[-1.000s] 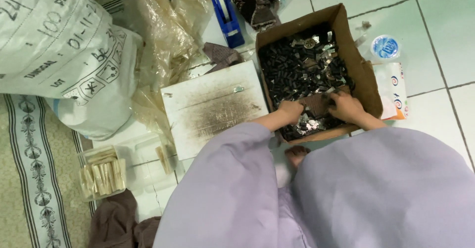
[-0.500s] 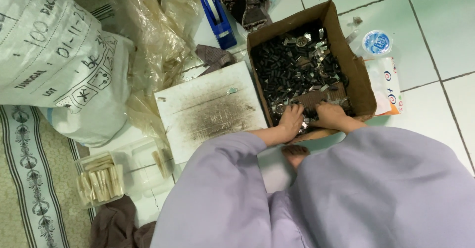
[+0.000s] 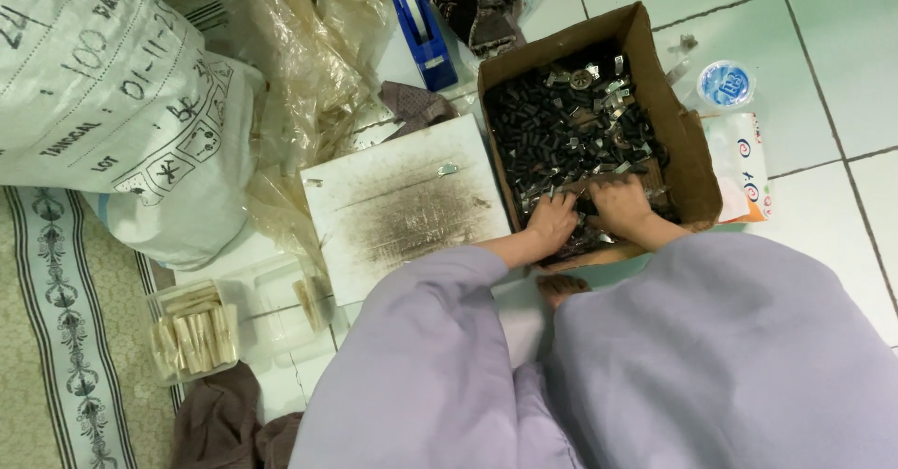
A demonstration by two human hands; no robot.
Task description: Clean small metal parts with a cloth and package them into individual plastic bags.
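Cardboard box (image 3: 687, 160) sits on the floor tiles just ahead of our knees, w/ small black and silver parts (image 3: 561, 132) inside. Since a sec ago both hands stay at its near end: left hand (image 3: 554, 222) and right hand (image 3: 621, 205) side by side, fingers curled into the pile; can't tell what they grip. Stained white board (image 3: 402, 207) lies left of the box.

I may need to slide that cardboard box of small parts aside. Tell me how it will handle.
The cardboard box is probably heavy: small dark and metal parts cover its floor. Its thin walls look bowed and may flex. Pushed, it should slide on the tiles, not tip.
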